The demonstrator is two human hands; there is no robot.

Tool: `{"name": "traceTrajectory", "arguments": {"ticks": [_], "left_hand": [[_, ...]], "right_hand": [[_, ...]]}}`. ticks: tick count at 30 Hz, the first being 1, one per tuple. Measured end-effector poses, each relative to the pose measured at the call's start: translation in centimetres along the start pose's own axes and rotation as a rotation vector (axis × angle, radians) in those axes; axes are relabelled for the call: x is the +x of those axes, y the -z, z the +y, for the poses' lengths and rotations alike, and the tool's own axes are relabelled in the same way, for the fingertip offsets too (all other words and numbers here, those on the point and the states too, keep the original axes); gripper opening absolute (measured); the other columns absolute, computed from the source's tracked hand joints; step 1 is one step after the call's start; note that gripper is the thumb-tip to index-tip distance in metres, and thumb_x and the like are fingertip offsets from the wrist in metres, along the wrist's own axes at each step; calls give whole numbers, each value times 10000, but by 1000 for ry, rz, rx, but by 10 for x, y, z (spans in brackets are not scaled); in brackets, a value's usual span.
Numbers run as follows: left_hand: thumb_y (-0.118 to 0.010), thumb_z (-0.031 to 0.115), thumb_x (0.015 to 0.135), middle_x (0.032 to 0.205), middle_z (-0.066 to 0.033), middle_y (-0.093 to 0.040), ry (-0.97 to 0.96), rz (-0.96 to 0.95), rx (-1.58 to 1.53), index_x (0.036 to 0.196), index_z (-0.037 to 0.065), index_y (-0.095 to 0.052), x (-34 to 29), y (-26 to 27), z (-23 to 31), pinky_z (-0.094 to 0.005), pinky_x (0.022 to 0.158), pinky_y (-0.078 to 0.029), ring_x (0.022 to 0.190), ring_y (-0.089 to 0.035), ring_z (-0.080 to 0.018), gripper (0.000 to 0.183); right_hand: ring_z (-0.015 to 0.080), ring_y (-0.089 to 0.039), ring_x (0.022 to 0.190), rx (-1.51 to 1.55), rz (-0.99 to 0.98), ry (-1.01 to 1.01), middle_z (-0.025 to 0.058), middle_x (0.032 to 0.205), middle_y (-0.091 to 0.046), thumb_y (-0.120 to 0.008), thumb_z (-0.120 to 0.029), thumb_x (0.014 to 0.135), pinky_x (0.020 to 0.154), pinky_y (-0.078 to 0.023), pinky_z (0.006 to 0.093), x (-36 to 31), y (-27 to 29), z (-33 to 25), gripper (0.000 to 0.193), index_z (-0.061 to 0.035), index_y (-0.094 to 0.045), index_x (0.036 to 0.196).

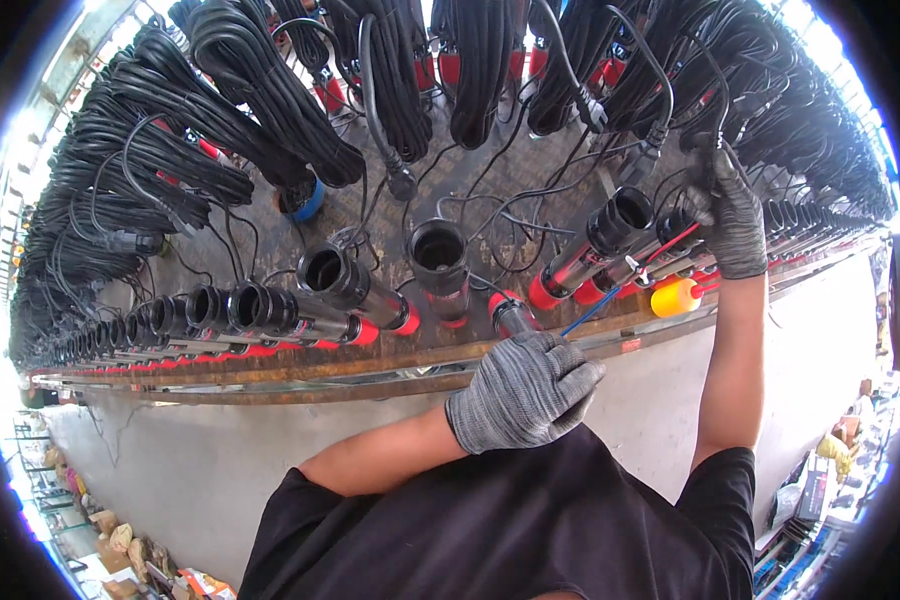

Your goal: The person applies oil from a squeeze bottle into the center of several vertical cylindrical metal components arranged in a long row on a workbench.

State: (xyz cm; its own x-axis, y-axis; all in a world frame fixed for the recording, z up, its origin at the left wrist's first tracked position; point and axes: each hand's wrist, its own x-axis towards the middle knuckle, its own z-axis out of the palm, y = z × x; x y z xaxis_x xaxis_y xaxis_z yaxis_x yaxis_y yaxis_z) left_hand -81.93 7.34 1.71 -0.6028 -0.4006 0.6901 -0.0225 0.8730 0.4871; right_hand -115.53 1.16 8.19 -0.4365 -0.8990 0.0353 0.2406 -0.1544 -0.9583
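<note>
Head view: two gloved hands — left hand (pixel 526 393), fingers closed together round one red-ended tube (pixel 516 318) by the bench's (pixel 410 364) front edge; right hand (pixel 732 218) at one black cable (pixel 724 106), fingers pinching or not I cannot tell — near one yellow container (pixel 674 298).

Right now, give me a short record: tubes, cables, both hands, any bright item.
Tubes: black-mouthed, in a row on the near side
Cables: black, coiled in bundles beyond the tubes
Left hand: gray-gloved, curled around a red-ended cylinder
Right hand: gray-gloved, raised at the cables; hold unclear
Bright item: yellow, left of the right forearm
</note>
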Motion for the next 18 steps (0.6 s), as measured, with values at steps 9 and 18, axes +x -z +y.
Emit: {"name": "traceTrajectory", "arguments": {"ticks": [9, 18], "left_hand": [[-818, 69, 764, 895, -97, -691, 12, 47, -2, 1144, 86, -694, 11, 0, -4, -447, 662, -552, 759, -675, -316, 400], [-815, 42, 754, 884, -109, -681, 36, 34, -24, 1134, 71, -691, 15, -1, -11, -449, 652, -546, 751, -674, -338, 401]], "right_hand": [[131, -568, 585, 46, -159, -35, 81, 903, -717, -679, -223, 1024, 447, -356, 217, -1, 6, -4, 367, -49, -637, 1345], [141, -535, 569, 125, -196, -39, 90, 872, -686, -649, -180, 1006, 458, -369, 238, 7, 15, -2, 385, -6, -640, 1350]]}}
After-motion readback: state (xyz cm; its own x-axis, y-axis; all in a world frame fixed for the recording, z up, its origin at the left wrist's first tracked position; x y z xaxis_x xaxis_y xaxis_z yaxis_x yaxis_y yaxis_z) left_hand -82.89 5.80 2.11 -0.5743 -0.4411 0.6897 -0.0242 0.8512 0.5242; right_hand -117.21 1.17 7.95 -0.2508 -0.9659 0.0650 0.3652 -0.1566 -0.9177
